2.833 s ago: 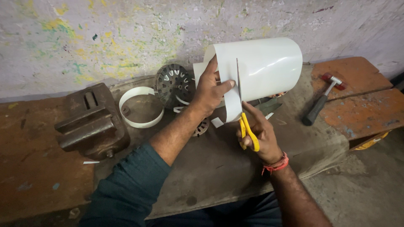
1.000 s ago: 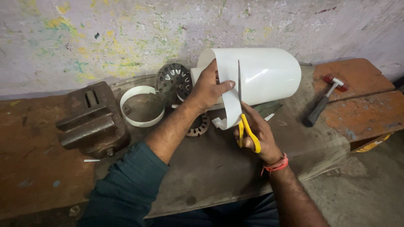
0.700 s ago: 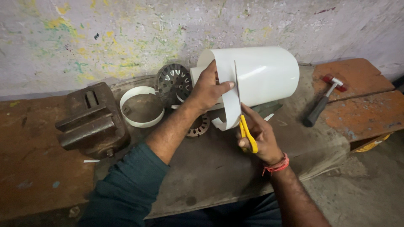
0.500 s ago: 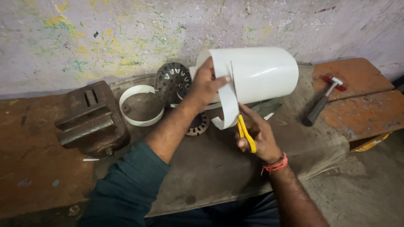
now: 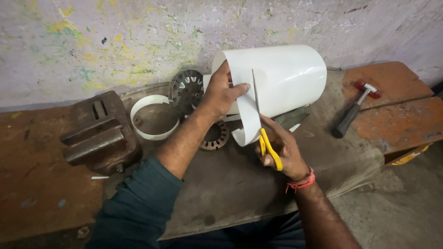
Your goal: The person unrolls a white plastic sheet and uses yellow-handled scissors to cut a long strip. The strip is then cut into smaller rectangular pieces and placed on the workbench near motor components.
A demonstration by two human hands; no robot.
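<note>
A big roll of white sheet [image 5: 286, 76] lies on its side on the workbench. My left hand [image 5: 220, 94] grips its near open end, thumb on the outside, fingers inside. My right hand [image 5: 282, 150] holds yellow-handled scissors [image 5: 263, 129] whose blades point up into the sheet's edge. A narrow white strip [image 5: 247, 122] curls down from the roll between my two hands.
A cut white ring [image 5: 152, 117] lies left of the roll beside a heavy rusty vise [image 5: 99, 133]. Two slotted round metal parts [image 5: 186, 86] [image 5: 215, 136] sit near my left wrist. A red-headed hammer [image 5: 354, 108] rests on the orange wooden block [image 5: 397, 110] at right.
The scissors have worked a little further up the sheet, and the cut strip hangs longer and curls lower. My left hand has stayed on the roll's end.
</note>
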